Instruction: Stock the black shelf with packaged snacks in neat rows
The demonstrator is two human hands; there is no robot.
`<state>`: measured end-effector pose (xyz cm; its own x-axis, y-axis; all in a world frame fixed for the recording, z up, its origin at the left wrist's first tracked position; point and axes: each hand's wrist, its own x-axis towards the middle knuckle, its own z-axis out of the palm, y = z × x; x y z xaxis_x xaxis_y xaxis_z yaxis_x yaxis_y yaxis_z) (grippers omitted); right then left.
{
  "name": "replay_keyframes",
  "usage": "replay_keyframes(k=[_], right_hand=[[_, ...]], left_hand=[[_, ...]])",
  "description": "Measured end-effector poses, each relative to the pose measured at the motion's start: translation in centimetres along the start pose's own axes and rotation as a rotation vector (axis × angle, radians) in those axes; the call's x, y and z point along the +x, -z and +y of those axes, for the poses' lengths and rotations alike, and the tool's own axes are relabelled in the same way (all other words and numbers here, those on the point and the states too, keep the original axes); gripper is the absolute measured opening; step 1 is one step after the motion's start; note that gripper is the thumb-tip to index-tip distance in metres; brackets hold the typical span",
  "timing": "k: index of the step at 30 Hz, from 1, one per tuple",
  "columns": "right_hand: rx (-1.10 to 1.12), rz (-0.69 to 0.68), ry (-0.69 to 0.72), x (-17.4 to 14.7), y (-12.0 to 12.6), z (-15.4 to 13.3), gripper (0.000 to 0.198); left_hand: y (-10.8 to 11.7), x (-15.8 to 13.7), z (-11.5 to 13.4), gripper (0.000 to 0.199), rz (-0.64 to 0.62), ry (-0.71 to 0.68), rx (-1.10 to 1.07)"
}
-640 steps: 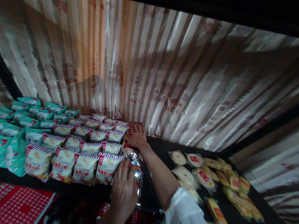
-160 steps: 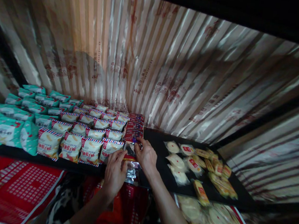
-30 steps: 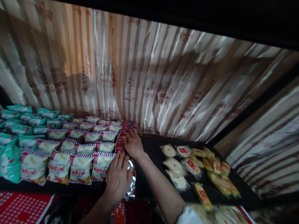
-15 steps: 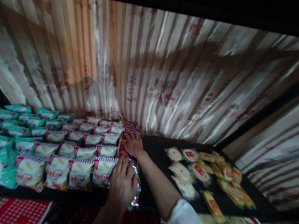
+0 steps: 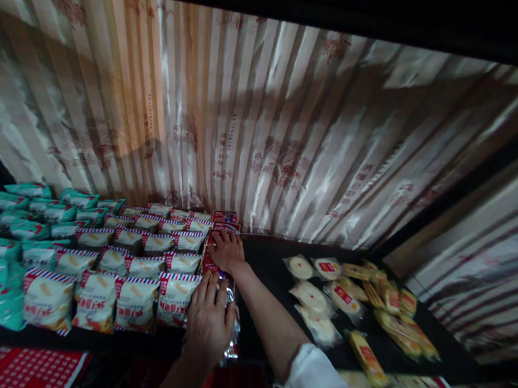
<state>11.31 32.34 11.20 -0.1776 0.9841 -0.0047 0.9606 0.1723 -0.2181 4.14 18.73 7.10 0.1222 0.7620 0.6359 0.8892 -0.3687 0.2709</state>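
A row of red packets [image 5: 211, 264] lies on the black shelf, running from the back toward the front edge. My right hand [image 5: 226, 251] rests flat on the packets farther back, fingers outstretched. Closer to me, my left hand [image 5: 209, 318] lies palm down over the front of the same row, its fingers extended. Shiny silver wrapping [image 5: 233, 333] shows beside the left thumb; most of that front packet is hidden under the hand. Just left of the left fingers stands a white snack bag [image 5: 174, 299] with a striped top edge.
Several more white snack bags [image 5: 136, 304] stand in rows, with teal bags [image 5: 5, 291] farther left. On the right, round flat packs [image 5: 313, 298] and yellow packs [image 5: 367, 358] lie scattered on the shelf [image 5: 263, 281]. A pleated curtain [image 5: 284, 129] hangs behind.
The whole view has shifted very slightly. Both hands keep their places on the row of red packets.
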Motion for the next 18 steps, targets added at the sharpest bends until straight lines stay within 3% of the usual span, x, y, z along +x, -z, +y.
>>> replay_keyframes(k=[18], right_hand=[[0.015, -0.025, 0.015, 0.16, 0.45, 0.29, 0.053]], left_hand=[[0.32, -0.13, -0.07, 0.036, -0.023, 0.014, 0.003]])
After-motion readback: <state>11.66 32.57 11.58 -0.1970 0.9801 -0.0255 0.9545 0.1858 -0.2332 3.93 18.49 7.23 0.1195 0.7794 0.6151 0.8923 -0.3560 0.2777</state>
